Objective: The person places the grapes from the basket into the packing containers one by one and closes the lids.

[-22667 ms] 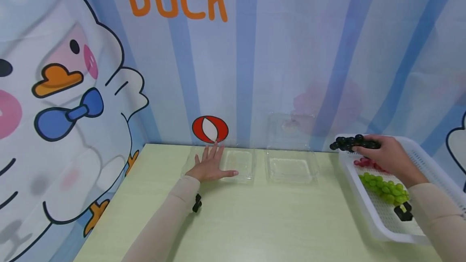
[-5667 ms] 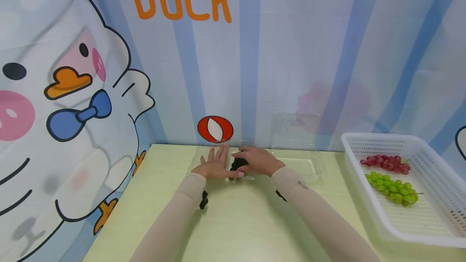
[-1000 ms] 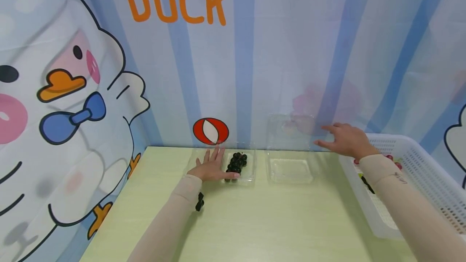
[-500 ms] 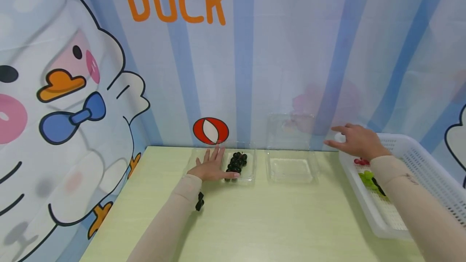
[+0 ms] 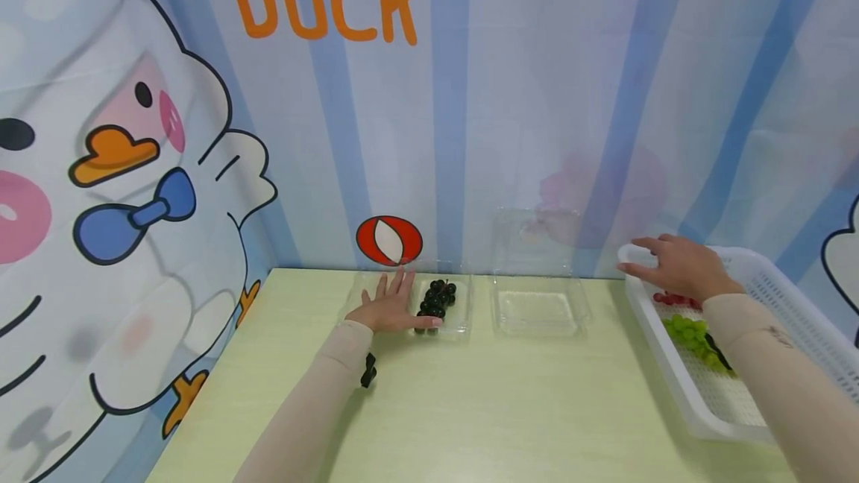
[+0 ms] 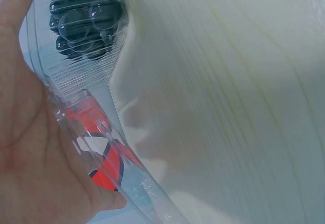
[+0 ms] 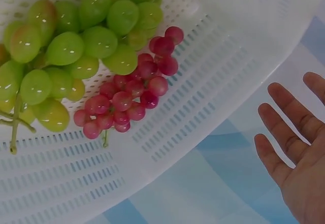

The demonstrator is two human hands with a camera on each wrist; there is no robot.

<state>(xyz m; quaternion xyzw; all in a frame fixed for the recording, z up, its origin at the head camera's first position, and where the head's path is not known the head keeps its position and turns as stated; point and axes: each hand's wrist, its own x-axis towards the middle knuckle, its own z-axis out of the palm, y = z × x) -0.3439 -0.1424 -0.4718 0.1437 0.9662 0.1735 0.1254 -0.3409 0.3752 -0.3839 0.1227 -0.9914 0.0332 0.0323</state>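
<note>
My left hand lies with fingers spread on the lid side of a clear plastic clamshell box that stands opened out at the back of the table. In its other half rests a bunch of black grapes, also seen through the plastic in the left wrist view, with my thumb reaching to its near end. Over the far left corner of a white perforated basket hovers my right hand, fingers extended and holding nothing. Below it are a bunch of red grapes and a larger green bunch.
A second clear clamshell box stands to the right of the first, its lid raised against the striped curtain behind the table. The pale yellow tabletop stretches in front of both boxes, left of the basket.
The black grapes, earlier in my right hand above the basket, now lie in the left box. Over the last second my right hand has moved right, over the basket. The left hand stays put.
</note>
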